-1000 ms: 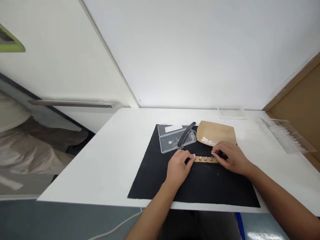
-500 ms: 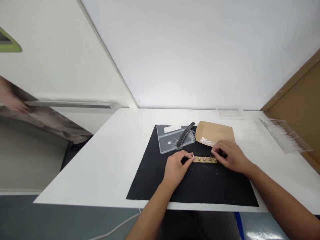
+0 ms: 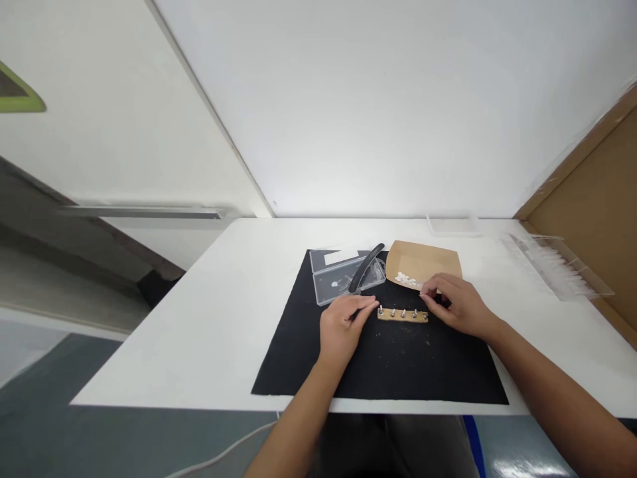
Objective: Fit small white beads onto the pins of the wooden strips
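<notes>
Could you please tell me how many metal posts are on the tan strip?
5 metal posts, in a row along the tan strip: one nearest the left hand, three between, one nearest the right hand. None appears hidden.

The head camera looks forward and steeply down from the wearer's side of the table (image 3: 199, 332), wide and set well back: left hand (image 3: 342, 325) and right hand (image 3: 458, 304) appear small, right of centre, wall (image 3: 378, 106) filling the top, floor (image 3: 149, 438) lower left.
</notes>
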Demonstrator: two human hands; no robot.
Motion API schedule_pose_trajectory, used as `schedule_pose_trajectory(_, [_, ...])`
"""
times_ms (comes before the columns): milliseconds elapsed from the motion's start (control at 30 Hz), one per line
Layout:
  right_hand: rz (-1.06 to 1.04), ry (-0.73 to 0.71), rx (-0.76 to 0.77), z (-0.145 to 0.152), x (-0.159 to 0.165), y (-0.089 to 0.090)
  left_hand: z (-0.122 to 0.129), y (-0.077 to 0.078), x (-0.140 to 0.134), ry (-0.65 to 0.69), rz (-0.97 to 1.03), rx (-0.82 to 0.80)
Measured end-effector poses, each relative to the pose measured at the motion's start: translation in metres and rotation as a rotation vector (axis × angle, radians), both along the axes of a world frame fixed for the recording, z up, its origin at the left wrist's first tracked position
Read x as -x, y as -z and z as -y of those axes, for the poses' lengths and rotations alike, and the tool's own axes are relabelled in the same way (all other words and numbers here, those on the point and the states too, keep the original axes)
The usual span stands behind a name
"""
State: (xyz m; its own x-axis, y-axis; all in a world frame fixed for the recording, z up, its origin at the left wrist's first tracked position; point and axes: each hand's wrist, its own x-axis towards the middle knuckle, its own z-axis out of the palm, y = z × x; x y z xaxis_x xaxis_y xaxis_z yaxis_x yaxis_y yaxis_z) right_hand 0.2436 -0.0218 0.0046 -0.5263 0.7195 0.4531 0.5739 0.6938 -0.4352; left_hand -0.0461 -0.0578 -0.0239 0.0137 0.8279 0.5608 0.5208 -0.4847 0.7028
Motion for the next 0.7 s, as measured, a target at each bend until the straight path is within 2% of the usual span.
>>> schedule_pose_trajectory(167, [-0.010,0.031,-0.026,-0.003,-0.004,-0.001,0.000,-0.003,-0.002,-0.048,-0.062,-0.023])
schedule_pose_trajectory(300, [-0.023,0.047,-0.076,-0.005,-0.005,-0.001,-0.007,-0.026,-0.017,-0.043,-0.184,-0.087])
schedule_pose_trajectory(400, [-0.031,0.084,-0.095,-0.006,-0.007,-0.001,-0.027,-0.047,-0.037,0.019,-0.366,-0.125])
schedule_pose_trajectory(500, [-0.037,0.119,-0.102,-0.006,-0.008,0.000,-0.054,-0.061,-0.053,0.062,-0.584,-0.145])
schedule_pose_trajectory(600, [-0.058,0.128,-0.102,-0.007,-0.009,-0.001,-0.078,-0.064,-0.056,0.151,-0.744,-0.187])
schedule_pose_trajectory(700, [-0.066,0.121,-0.109,-0.007,-0.010,-0.002,-0.093,-0.061,-0.049,0.240,-0.759,-0.229])
